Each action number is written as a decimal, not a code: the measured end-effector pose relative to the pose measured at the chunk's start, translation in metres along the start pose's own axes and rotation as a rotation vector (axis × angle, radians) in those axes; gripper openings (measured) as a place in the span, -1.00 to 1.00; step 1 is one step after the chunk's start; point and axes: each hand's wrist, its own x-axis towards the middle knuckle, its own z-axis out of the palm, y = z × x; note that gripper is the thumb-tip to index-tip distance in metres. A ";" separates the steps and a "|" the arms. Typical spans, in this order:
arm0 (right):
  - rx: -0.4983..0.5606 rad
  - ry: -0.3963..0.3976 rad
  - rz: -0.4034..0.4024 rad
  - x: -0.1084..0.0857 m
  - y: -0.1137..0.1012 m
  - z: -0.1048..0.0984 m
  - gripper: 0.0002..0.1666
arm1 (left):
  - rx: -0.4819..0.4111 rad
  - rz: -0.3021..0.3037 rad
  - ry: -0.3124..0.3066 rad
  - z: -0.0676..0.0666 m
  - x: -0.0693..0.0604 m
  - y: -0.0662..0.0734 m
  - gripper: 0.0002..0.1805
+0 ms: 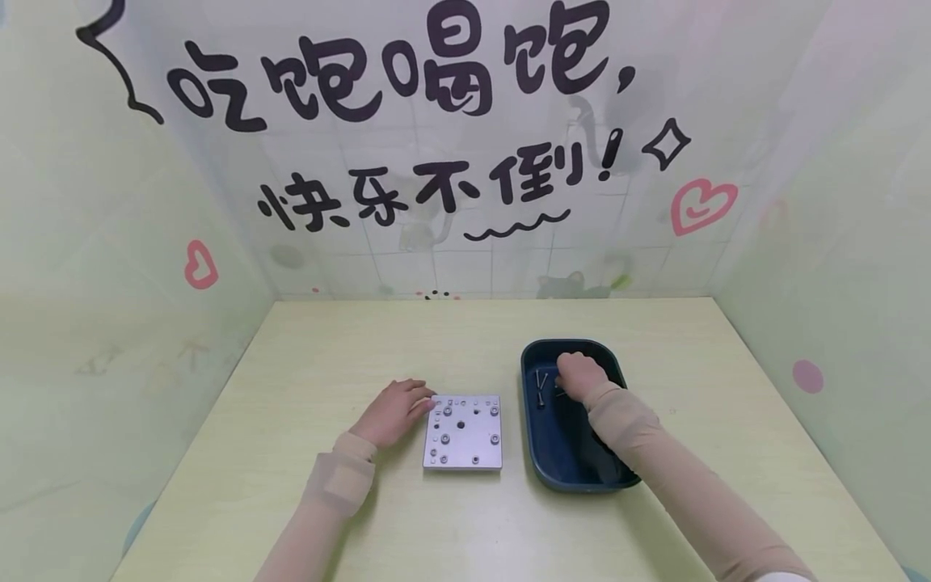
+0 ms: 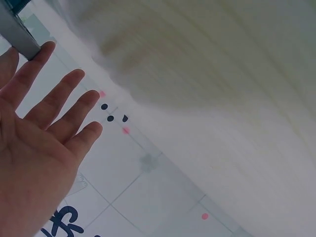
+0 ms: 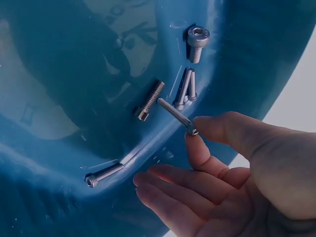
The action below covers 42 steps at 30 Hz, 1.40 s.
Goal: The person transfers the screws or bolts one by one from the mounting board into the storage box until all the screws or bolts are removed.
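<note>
Head camera looks forward, down; right wrist's, close, shares the tray (image 1: pixel 550 457); left's seemingly faces the wall (image 2: pixel 131 185).

Square silver plate (image 1: pixel 469 444), flat on table (image 1: pixel 407 517), dotted with small holes and seated socket-head screws (image 1: pixel 445 439). Dark blue tray (image 1: pixel 528 420), rounded corners, upright, just right of plate, not touching. Held screw (image 3: pixel 174 112): slim, silver, threaded, tilted over tray, pinched at head, tip near a loose screw (image 3: pixel 152 101). Also in tray: two slim screws (image 3: pixel 186 89) close together, one screw with socket showing (image 3: pixel 198 39), another screw (image 3: pixel 106 174) lying apart.
</note>
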 end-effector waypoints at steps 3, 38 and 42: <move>0.003 0.008 0.012 -0.002 -0.001 -0.002 -0.84 | -0.002 -0.002 0.001 0.000 0.000 0.000 -0.62; 0.020 0.125 0.024 -0.005 0.000 -0.016 -0.77 | 0.013 0.009 0.008 0.001 0.000 -0.001 -0.64; 0.028 0.166 -0.020 -0.006 -0.009 -0.026 -0.78 | 0.010 0.001 0.003 0.000 0.000 0.000 -0.64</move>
